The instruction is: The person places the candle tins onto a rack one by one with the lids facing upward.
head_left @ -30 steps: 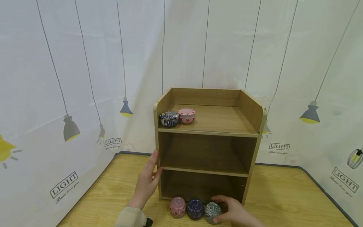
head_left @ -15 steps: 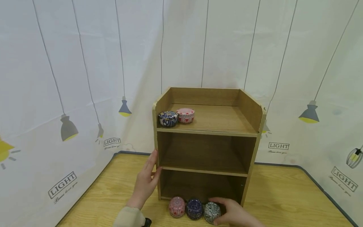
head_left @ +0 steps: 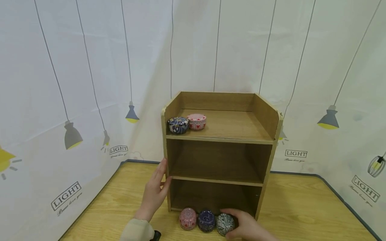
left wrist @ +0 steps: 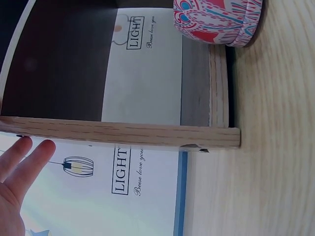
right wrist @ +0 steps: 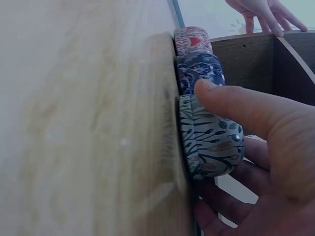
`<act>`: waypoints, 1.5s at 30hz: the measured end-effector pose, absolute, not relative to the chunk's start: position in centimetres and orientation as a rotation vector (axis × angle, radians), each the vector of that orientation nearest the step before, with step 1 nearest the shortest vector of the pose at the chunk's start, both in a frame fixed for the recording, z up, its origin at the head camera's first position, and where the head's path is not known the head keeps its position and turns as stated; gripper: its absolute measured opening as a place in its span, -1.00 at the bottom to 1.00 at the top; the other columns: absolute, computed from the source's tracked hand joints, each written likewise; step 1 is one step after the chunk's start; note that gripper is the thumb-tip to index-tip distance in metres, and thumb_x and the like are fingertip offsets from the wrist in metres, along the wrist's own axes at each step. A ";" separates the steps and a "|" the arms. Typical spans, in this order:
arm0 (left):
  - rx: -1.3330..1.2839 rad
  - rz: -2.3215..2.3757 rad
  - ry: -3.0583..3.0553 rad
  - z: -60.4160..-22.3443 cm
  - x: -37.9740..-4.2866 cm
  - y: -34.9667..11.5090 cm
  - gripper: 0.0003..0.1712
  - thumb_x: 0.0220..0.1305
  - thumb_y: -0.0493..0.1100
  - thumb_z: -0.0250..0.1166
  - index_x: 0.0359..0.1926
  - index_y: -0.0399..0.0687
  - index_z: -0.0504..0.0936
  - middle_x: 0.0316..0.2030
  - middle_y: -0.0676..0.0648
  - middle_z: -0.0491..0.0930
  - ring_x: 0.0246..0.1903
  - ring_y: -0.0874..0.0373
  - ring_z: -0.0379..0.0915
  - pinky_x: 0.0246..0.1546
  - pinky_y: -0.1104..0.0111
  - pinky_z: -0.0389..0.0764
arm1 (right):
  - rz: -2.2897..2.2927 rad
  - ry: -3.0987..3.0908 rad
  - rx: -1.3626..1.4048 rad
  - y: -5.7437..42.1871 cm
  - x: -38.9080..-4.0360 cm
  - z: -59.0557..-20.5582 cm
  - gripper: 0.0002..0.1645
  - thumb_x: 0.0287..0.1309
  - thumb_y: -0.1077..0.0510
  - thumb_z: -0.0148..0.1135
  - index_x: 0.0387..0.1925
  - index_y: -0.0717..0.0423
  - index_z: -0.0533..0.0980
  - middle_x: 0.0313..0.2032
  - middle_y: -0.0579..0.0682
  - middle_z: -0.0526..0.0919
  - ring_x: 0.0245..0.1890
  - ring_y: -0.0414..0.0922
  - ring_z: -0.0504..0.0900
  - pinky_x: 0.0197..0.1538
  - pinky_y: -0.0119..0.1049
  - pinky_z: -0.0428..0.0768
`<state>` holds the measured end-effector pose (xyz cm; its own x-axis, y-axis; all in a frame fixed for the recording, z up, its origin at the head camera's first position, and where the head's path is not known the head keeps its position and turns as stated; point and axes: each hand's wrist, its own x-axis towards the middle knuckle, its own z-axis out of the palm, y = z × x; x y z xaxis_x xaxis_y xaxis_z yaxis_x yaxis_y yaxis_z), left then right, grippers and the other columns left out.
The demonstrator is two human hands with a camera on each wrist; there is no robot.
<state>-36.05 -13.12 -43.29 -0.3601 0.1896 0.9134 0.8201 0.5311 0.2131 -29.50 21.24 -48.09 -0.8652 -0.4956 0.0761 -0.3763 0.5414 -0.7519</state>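
A small round tin with a grey-green leaf pattern stands on the table before the wooden shelf unit. My right hand holds this tin between thumb and fingers. Left of it, side by side in a row, are a dark blue patterned tin and a pink-and-red tin. My left hand rests its straight fingers against the unit's left side, near the middle board. In the right wrist view the thumb lies across the leaf-patterned tin, and other fingers are partly hidden behind it.
On the top shelf, at its left end, a blue multicoloured tin sits beside a pink tin with red hearts. A white backdrop printed with lamps surrounds the wooden table at the back and sides.
The head view has shifted slightly. My right index finger reaches a little further over the leaf-patterned tin; the left hand and the other tins stay in place.
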 end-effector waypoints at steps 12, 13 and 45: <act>-0.819 -0.853 -1.841 -43.4 -36.0 -13.5 -0.10 0.08 -0.53 0.33 0.44 -0.21 0.20 0.38 -0.17 0.25 0.04 -0.12 0.49 -0.38 0.51 0.66 | -1.211 2.670 -0.729 20.6 -29.6 -48.1 -0.16 -0.26 0.05 0.56 0.19 0.07 0.52 0.07 0.07 0.58 0.03 0.07 0.52 -0.03 -0.22 0.54; -0.816 -0.854 -1.844 -43.5 -35.9 -13.5 -0.10 0.08 -0.52 0.33 0.44 -0.21 0.20 0.38 -0.17 0.25 0.05 -0.12 0.49 -0.38 0.51 0.66 | -1.213 2.671 -0.729 20.6 -29.7 -48.2 -0.17 -0.27 0.06 0.56 0.18 0.06 0.53 0.06 0.06 0.58 0.02 0.05 0.52 -0.04 -0.24 0.55; -0.834 -0.839 -1.842 -43.3 -36.2 -13.2 -0.11 0.11 -0.51 0.33 0.45 -0.21 0.19 0.39 -0.17 0.24 0.08 -0.09 0.47 -0.37 0.47 0.67 | -1.158 2.768 -0.760 21.1 -30.1 -46.3 -0.20 -0.25 0.02 0.58 0.13 0.15 0.55 0.06 0.13 0.60 0.06 0.21 0.52 0.03 0.07 0.55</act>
<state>-36.23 -13.19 -43.33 -0.3504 0.1941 0.9163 0.8187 0.5387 0.1990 -30.12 21.07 -46.29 -0.8785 -0.4561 0.1421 -0.4214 0.5998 -0.6803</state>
